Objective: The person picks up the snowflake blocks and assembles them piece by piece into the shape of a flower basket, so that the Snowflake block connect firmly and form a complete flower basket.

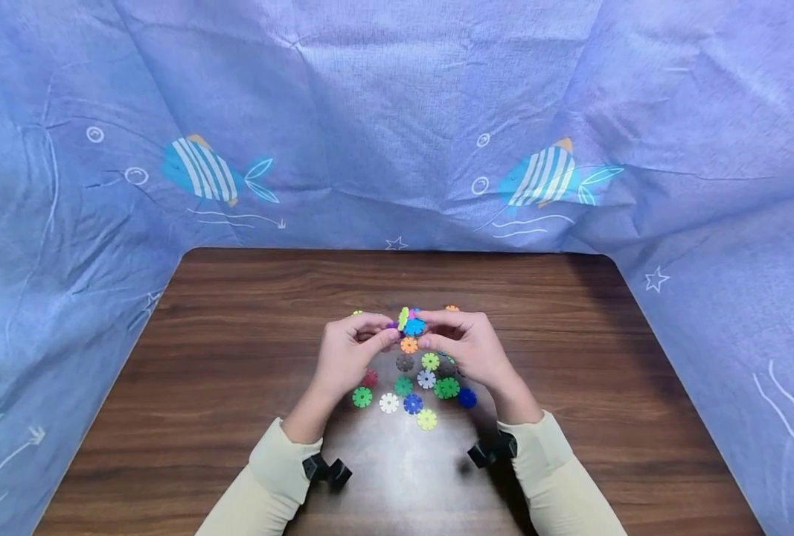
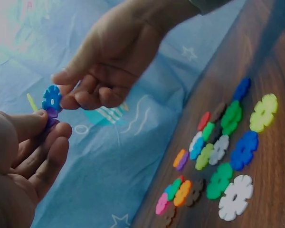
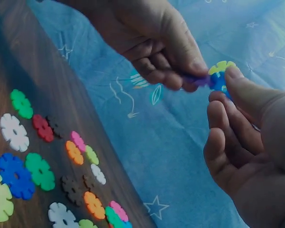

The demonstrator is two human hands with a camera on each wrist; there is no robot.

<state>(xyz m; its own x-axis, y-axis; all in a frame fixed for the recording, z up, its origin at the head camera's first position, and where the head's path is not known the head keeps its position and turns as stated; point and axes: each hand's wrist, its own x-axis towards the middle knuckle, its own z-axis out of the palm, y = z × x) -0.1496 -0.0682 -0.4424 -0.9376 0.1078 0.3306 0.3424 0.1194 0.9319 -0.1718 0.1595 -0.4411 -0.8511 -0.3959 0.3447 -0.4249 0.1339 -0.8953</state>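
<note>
- Wrinkled blue-violet cloth (image 1: 397, 112) hangs along the far, left and right sides.
- Printed striped fish (image 1: 204, 170) mark its far stretch.
- The brown wood-grain table (image 1: 249, 335) has rounded far corners.
- Pale glare (image 1: 406, 461) whitens its near middle.

- Blue disc (image 1: 414, 327): flat, notched rim, small central hole. Held aloft, just below the centre of the head view; stands upright at the left of the left wrist view.
- Yellow-green disc (image 1: 403, 318): tilted, immediately left of the blue disc in the head view; nearly edge-on in the left wrist view.
- Purple disc (image 2: 52, 113): partly hidden, directly below the blue disc; slot engagement not discernible.
</note>
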